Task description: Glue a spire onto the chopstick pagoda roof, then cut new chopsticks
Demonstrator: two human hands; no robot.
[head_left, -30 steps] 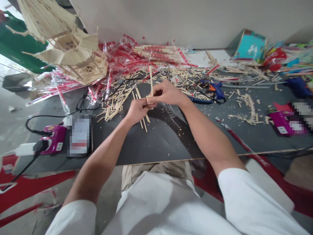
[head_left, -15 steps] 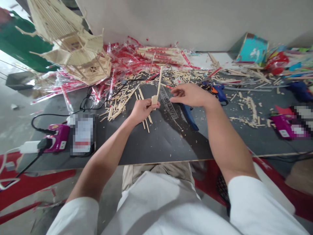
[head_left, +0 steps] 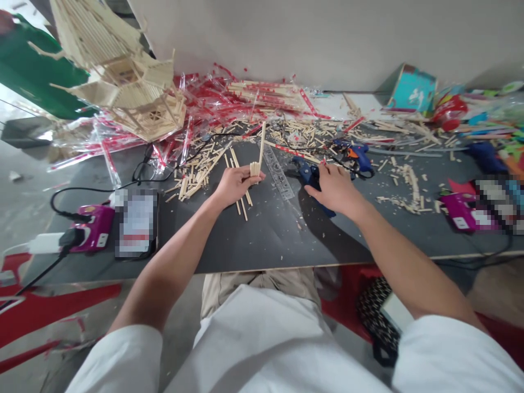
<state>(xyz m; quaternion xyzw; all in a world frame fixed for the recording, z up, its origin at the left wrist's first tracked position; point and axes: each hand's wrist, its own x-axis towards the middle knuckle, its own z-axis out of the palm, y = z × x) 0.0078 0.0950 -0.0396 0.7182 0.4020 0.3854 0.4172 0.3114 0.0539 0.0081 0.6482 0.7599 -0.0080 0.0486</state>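
Note:
Pinched in my left hand (head_left: pixel 237 185) is a small flat panel of short wooden sticks (head_left: pixel 254 170), with one longer stick (head_left: pixel 262 144) standing up from its right edge. Loose sticks (head_left: pixel 241 185) lie on the table beneath and beside that hand. My right hand (head_left: pixel 338 188) is spread over a blue hand tool (head_left: pixel 306 172), partly covering it. Whether the fingers touch the tool, I cannot tell. A clear plastic ruler (head_left: pixel 278 173) lies between the two hands.
A wooden stick pagoda model (head_left: pixel 135 93) stands at the back left. Red-and-clear wrappers (head_left: pixel 216 103) and stick offcuts cover the back. A blue glue gun (head_left: pixel 360 155) lies right. A phone (head_left: pixel 137 224) and purple power strips (head_left: pixel 94 226) sit near the sides.
My right hand has moved down and to the right, from beside the ruler to over the blue tool. My left hand still holds the stick panel, nearly in place.

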